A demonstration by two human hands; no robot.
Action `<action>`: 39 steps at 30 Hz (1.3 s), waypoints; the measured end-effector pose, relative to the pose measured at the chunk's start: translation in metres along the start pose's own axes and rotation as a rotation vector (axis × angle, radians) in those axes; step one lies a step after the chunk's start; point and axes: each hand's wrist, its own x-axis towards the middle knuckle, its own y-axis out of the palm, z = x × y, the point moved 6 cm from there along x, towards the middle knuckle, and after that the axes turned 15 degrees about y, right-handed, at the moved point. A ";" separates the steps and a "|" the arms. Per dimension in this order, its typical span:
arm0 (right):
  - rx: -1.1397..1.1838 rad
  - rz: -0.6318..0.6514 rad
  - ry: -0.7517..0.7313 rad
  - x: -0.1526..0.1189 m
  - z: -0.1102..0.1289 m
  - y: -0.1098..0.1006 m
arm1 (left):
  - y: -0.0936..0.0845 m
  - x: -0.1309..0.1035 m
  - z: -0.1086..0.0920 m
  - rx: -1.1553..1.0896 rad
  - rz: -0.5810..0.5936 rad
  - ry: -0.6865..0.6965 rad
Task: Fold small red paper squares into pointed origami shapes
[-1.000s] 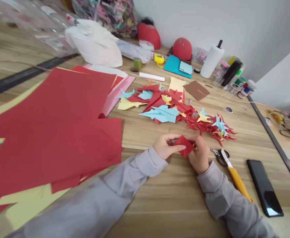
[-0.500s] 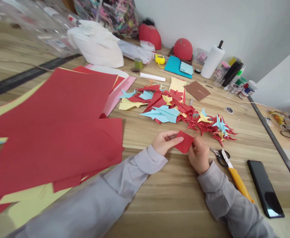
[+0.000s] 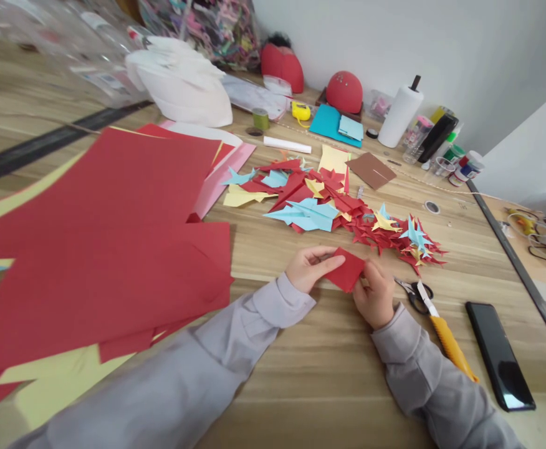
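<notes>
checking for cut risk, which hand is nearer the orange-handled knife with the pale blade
Right. The right hand, gripping the small red paper square, is just left of the orange-handled knife; the left hand, on the square's opposite side, is farther left.

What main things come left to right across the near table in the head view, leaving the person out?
Large red sheets → small red paper square → scissors → orange-handled knife → black phone.
</notes>
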 end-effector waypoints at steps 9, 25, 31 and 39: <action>0.035 0.015 0.018 -0.001 0.001 0.000 | 0.002 0.000 -0.002 0.047 0.056 -0.004; 0.152 0.060 0.074 0.005 0.003 -0.002 | -0.001 0.003 0.000 0.083 0.091 0.051; 0.242 0.196 0.169 0.004 -0.003 0.004 | -0.003 0.004 -0.003 0.199 0.074 0.095; 0.430 0.231 0.386 0.006 -0.018 0.008 | -0.002 0.004 -0.007 0.261 0.038 0.117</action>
